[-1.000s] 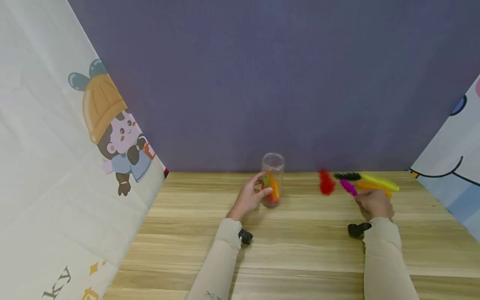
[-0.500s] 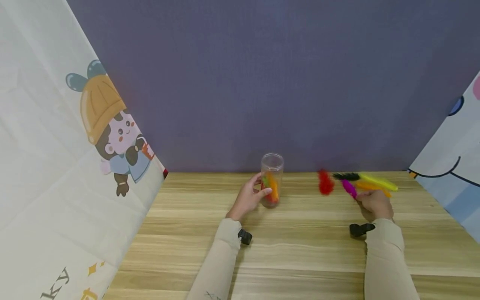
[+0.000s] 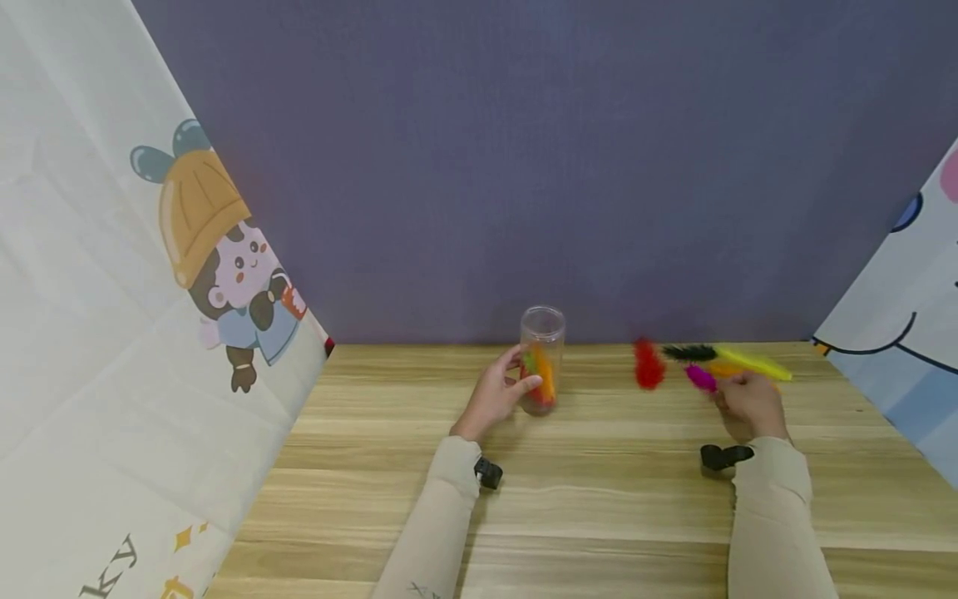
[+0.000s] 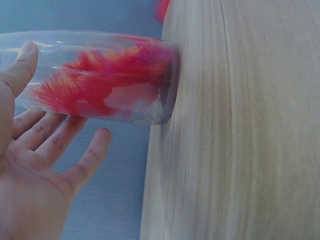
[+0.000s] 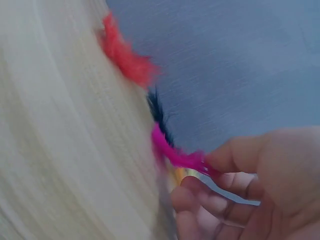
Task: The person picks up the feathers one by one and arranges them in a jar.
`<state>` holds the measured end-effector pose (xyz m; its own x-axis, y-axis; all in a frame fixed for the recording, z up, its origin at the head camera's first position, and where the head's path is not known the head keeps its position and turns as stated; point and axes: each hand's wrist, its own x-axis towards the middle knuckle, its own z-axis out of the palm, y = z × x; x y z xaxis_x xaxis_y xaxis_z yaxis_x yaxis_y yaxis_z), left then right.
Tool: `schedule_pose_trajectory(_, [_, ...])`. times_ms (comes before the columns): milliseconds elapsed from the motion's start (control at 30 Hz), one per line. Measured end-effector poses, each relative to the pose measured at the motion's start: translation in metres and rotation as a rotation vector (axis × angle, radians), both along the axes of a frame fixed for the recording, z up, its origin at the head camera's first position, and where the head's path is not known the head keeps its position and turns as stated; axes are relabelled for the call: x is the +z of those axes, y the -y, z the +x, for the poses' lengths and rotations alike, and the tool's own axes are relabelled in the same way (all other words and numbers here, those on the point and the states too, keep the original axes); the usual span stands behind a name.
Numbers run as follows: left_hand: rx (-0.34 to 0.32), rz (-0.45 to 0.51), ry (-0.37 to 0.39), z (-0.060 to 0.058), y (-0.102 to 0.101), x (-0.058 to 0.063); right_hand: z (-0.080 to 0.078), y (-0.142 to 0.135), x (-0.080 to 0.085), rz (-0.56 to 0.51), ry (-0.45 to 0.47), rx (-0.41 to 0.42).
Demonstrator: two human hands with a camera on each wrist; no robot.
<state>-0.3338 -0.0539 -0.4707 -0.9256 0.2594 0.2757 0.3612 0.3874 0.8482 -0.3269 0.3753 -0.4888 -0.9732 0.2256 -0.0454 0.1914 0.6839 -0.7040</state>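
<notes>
My left hand (image 3: 494,395) holds a clear jar (image 3: 543,329) at its side, thumb on the near side and fingers behind. The jar stands upright on the table, and red, orange and green feathers (image 4: 107,82) lie inside it. My right hand (image 3: 752,403) pinches a magenta feather (image 3: 701,378) by one end between thumb and index finger, as the right wrist view (image 5: 180,159) shows. Behind and around that hand lie a black feather (image 3: 690,353), a yellow feather (image 3: 756,363) and an orange feather (image 3: 724,368), partly hidden by the hand.
A fluffy red feather (image 3: 649,363) lies between the jar and the black feather. The wooden table (image 3: 599,499) ends at a dark blue-grey backdrop (image 3: 524,166). Printed white sheets border it, the left one (image 3: 90,333) bearing a cartoon figure.
My right hand has risen slightly with the magenta feather, which now looks shorter and more tilted in the head view. The left hand and the jar have kept their places.
</notes>
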Motion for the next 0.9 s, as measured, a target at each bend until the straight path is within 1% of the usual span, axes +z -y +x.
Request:
schedule_pose_trajectory(100, [0.000,-0.009,-0.005,0.000,0.001,-0.001,-0.001,0.000,0.001,-0.035,-0.004,-0.032])
schedule_pose_trajectory(167, [-0.002,-0.012,-0.007,-0.001,0.001,-0.001,-0.001,0.000,0.002,-0.032,-0.006,-0.061])
schedule_pose_trajectory(333, [-0.005,-0.016,-0.007,0.000,0.002,0.000,0.001,0.000,0.005,0.043,-0.024,-0.132])
schedule_pose_trajectory(467, [-0.009,-0.012,-0.008,0.000,0.002,0.000,0.001,0.001,0.006,0.054,-0.063,-0.151])
schedule_pose_trajectory(667, [-0.011,-0.001,0.000,0.000,0.002,0.001,-0.002,0.005,0.008,0.054,-0.163,-0.111])
schedule_pose_trajectory(800, [-0.010,-0.007,-0.006,0.000,0.003,0.001,-0.004,0.010,0.014,0.008,-0.193,-0.074])
schedule_pose_trajectory(900, [-0.010,-0.010,-0.011,0.001,0.003,0.001,-0.003,0.014,0.019,-0.006,-0.212,-0.052])
